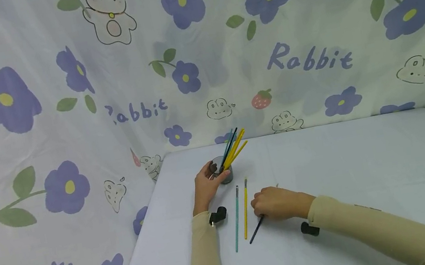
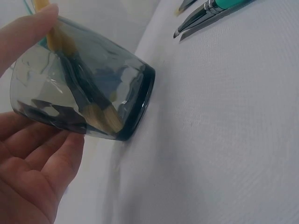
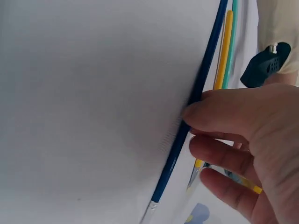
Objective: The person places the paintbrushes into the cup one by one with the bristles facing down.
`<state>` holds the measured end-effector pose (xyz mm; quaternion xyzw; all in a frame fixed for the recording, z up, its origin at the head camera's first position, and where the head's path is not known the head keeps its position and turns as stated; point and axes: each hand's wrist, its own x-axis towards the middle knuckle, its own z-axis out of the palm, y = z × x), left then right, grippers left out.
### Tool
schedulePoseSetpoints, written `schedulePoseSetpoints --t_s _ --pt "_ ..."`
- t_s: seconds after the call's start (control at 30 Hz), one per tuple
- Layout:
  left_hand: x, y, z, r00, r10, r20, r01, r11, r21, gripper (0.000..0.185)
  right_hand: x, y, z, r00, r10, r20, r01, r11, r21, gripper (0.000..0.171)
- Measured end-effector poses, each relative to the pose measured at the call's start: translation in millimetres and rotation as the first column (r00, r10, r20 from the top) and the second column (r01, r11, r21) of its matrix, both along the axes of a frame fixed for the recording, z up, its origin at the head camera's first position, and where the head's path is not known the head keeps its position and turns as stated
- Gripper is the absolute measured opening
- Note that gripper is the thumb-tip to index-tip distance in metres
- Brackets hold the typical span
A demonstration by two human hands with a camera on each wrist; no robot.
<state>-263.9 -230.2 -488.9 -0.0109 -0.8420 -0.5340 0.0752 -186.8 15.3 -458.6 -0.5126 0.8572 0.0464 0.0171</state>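
The cup [image 1: 226, 177] is of clear grey glass and is at the bench [image 1: 350, 160]; whether it stands quite upright, I cannot tell. The left hand [image 1: 206, 186] holds it from the left side, with the thumb near the rim and the fingers on the opposite wall. Several brushes [image 1: 236, 147] lean inside the cup, their handles rising out above the rim to the right. In the left wrist view, two of them have pale bristles down near the cup's base.

On the near side of the cup, the teal brush [image 1: 237, 220] and the yellow brush [image 1: 245, 208] lie side by side and apart, their bristle ends toward the cup.

To the right of these two, nearer to the person than the cup, the right hand [image 1: 276, 202] pinches the dark brush [image 1: 256, 230] between thumb and fingers, around the handle. Its bristle end points away from the person. I cannot tell whether it is already free of the bench.

The step in hand seems to be the grasping of this dark brush. The next move, I judge, calls for a firm pinch, because a thin round handle can roll, and for a steady cup.
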Motion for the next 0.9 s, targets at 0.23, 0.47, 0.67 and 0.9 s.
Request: schedulePoseSetpoints --t_s 0.23,0.47,0.67,0.9 --pt "0.3 -1 0.0 1.000 -0.006 -0.008 0.006 1.000 0.021 0.096 6.4 -11 3.6 0.998 0.016 -0.062 -0.008 0.993 0.121 0.010" --pt "0.2 -1 -0.6 1.000 -0.003 -0.002 0.003 1.000 0.016 0.095 6.9 -10 1.2 0.998 0.016 -0.066 -0.009 0.994 0.112 0.014" --pt "1.3 0 0.9 1.000 0.001 -0.001 -0.001 1.000 0.012 0.094 2.1 -3 3.5 0.995 0.043 -0.092 -0.041 0.999 0.016 0.014" --pt "0.9 0 0.4 1.000 0.009 0.008 -0.009 1.000 0.006 0.096 -4.5 4 17.8 0.990 0.032 -0.134 -0.043 0.996 -0.084 0.018"
